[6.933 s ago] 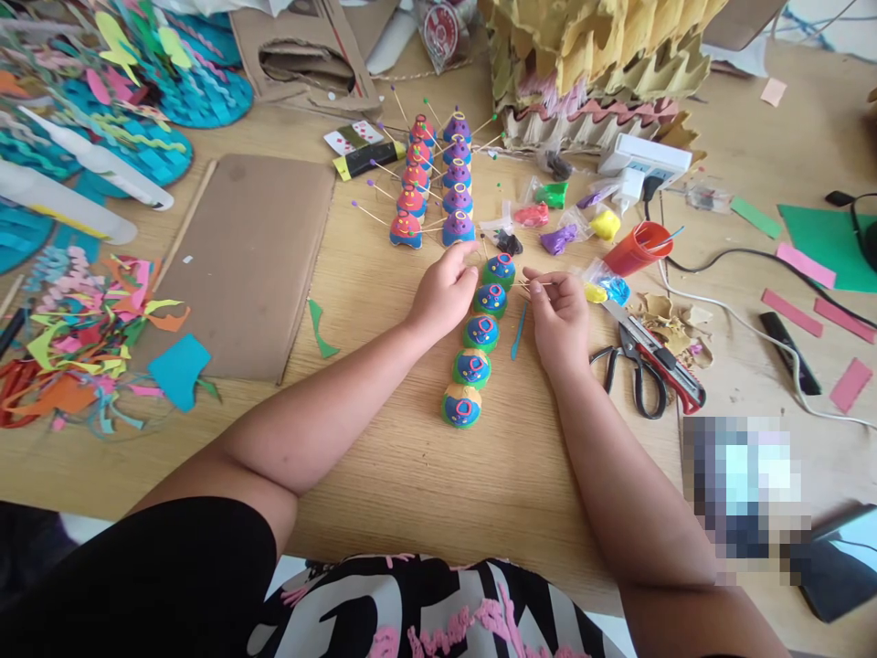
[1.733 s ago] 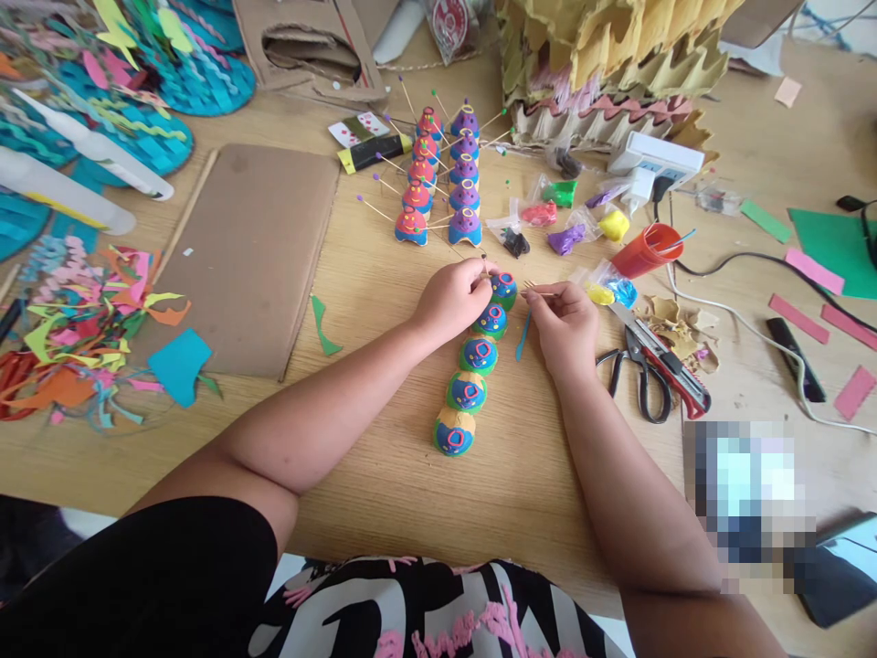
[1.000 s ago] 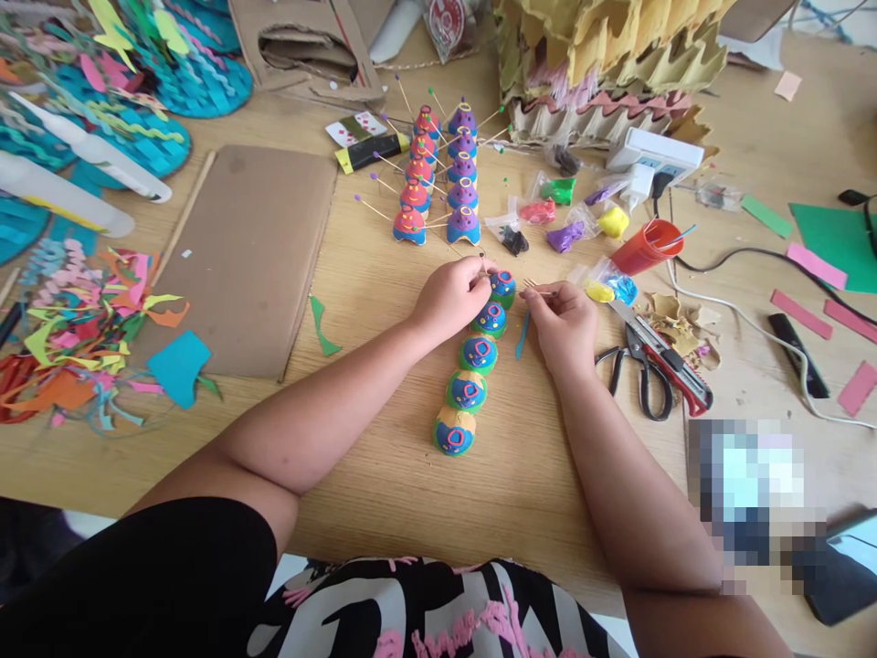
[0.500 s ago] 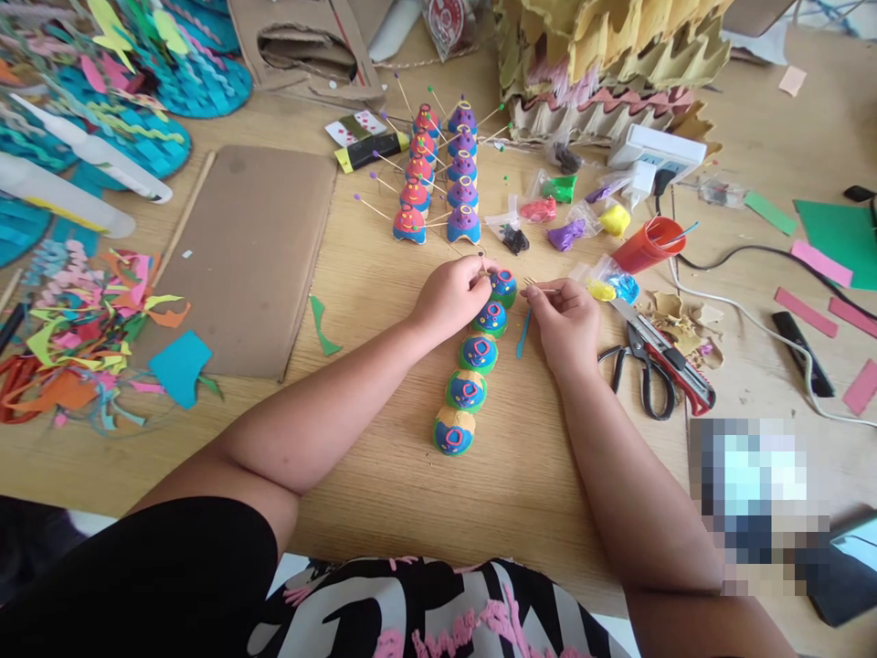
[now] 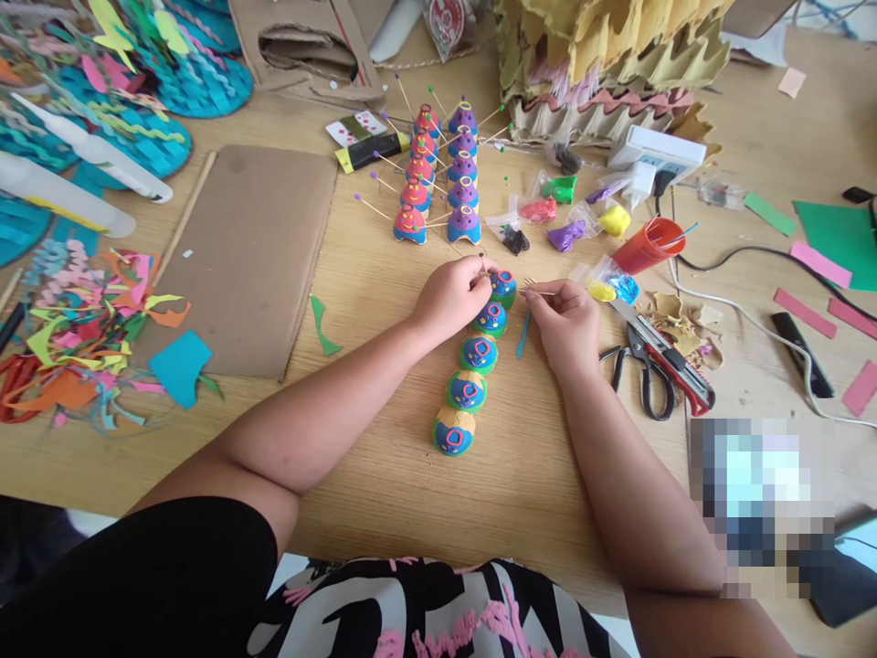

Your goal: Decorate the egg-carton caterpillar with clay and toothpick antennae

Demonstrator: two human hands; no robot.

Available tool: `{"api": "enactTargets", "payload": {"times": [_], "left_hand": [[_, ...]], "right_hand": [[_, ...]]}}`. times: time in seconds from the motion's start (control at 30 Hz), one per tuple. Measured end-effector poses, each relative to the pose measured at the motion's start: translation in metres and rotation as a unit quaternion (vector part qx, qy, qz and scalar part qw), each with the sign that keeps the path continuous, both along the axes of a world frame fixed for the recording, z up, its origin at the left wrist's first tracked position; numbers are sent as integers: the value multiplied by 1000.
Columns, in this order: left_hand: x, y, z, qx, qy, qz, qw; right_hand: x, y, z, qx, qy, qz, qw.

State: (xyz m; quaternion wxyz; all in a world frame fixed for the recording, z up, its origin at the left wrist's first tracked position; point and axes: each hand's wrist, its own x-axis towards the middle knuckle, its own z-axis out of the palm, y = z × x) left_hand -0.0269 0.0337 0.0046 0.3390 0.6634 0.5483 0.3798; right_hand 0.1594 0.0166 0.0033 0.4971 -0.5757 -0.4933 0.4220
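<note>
A row of blue-and-green painted egg-carton cups [image 5: 478,354], with coloured clay details on top, runs down the middle of the table. My left hand [image 5: 452,297] is closed at the left side of the farthest cup. By its fingertips a thin stick with a dark tip [image 5: 482,260] points up; where its lower end sits is hidden. To the right of that cup, my right hand [image 5: 567,322] pinches a toothpick [image 5: 541,291], pointing left at the cup. A few more stick tips show above these fingers. Below them lies a slim blue tool [image 5: 523,334].
Beyond my hands stand red [image 5: 409,222] and purple [image 5: 463,222] cup rows with ball-tipped sticks. Bagged clay [image 5: 567,234], a red cup [image 5: 644,245], scissors [image 5: 648,366] and a box cutter [image 5: 668,361] lie right. Cardboard [image 5: 247,256] and paper scraps [image 5: 89,338] lie left.
The toothpick in my right fingers has shifted slightly and shows more clearly. My left hand and the row of cups have barely moved.
</note>
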Motion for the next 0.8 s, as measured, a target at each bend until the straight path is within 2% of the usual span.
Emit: {"api": "enactTargets", "payload": {"times": [0.2, 0.8], "left_hand": [[0, 0, -1, -3, -1, 0, 1000], [1, 1, -1, -8, -13, 1, 1000]], "right_hand": [[2, 0, -1, -2, 16, 9, 1000], [6, -1, 7, -14, -90, 11, 996]]}}
